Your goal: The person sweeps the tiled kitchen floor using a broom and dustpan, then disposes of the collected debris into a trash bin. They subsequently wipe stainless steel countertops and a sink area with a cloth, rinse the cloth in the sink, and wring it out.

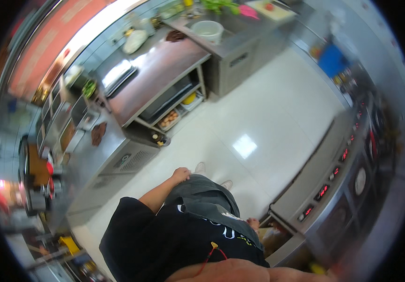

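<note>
My left hand [181,175] hangs at my hip beside the dark grey apron [202,192], its fingers curled. Whether it pinches the apron's edge cannot be made out. On the other side, my right hand [253,223] is low by my thigh, near an open compartment [276,236] under the cooking range. Apron and body partly cover that hand, and its fingers are blurred. Knobs and lit red displays [324,190] line the front of the range [329,208]. Both my shoes [200,167] stand on the pale tiled floor [223,123].
A steel worktable [167,63] ahead to the left bears a dark tray [119,79]. Eggs in a bin [169,120] sit on its lower shelf. Past it, a white bucket [207,31] stands by a cutting board [271,10]. A brown cloth [98,134] lies on the left counter [109,148].
</note>
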`<state>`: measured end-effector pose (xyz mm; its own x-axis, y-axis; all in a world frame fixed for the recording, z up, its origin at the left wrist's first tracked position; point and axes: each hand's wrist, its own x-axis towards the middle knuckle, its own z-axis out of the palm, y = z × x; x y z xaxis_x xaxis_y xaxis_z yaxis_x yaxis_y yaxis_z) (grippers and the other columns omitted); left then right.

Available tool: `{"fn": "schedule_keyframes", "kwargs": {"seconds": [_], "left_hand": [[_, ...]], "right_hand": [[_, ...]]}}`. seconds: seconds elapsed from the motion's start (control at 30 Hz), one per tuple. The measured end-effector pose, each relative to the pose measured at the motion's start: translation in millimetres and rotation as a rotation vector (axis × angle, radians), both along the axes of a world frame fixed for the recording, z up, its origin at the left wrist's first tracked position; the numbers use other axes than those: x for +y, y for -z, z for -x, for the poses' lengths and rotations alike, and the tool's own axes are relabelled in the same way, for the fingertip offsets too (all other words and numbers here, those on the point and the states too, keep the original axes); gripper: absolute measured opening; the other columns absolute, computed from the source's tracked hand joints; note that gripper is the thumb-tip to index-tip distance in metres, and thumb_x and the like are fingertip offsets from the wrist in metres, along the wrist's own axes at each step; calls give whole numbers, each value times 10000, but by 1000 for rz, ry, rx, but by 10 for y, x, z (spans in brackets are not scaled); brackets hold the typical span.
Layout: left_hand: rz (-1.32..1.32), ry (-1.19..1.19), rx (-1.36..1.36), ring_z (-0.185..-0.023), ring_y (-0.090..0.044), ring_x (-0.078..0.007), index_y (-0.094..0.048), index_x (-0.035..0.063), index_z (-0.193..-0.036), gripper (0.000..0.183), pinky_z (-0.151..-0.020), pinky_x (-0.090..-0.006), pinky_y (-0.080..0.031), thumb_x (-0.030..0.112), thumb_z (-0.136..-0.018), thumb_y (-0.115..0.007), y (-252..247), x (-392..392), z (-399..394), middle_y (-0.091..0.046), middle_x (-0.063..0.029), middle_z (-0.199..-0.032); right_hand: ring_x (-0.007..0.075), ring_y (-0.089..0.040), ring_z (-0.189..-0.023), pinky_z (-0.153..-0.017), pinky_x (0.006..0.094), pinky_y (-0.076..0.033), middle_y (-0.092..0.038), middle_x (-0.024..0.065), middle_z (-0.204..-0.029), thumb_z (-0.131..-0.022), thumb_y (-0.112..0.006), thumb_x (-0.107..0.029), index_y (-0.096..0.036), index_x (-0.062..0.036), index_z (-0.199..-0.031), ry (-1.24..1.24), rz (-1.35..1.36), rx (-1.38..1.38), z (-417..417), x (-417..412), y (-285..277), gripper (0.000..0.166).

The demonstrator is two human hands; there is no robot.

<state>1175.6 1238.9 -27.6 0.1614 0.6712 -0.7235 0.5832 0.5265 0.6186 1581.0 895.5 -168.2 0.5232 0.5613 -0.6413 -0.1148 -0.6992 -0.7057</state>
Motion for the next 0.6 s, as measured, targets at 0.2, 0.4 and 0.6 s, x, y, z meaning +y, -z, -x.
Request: {"fn": "schedule_keyframes", "kwargs": {"seconds": [0.2,0.4,0.6], "left_hand": [[-57,-363,47,-537,-564,-170,-606,35,-765,159,-521,-307,-466,170,-787,-523,243,-397,636,-608,-69,-640],[-976,-508,751,-988,-489,-339,-552,29,-982,302,-849,-378,-402,-2,-683,-585,-226,475,1869,-531,-167,-1052],[-639,-755,1040,-1196,-345,-362,-359,107,-1276,672,-990,-415,-316,9,-662,-614,-686,1339,3917,-327,-211,-1318]], "right_hand": [[124,-475,-465,-390,238,-407,-523,49,-622,-825,-508,-127,-483,-85,-742,239,10,232,-884,1452,-402,97],[121,-500,-540,-466,249,-449,-562,67,-708,-814,-552,-116,-521,-73,-851,153,-66,290,-133,2929,-713,65],[151,-561,-564,-484,256,-461,-596,75,-693,-786,-581,-131,-561,-41,-886,-315,147,241,959,3658,-621,136]]}}
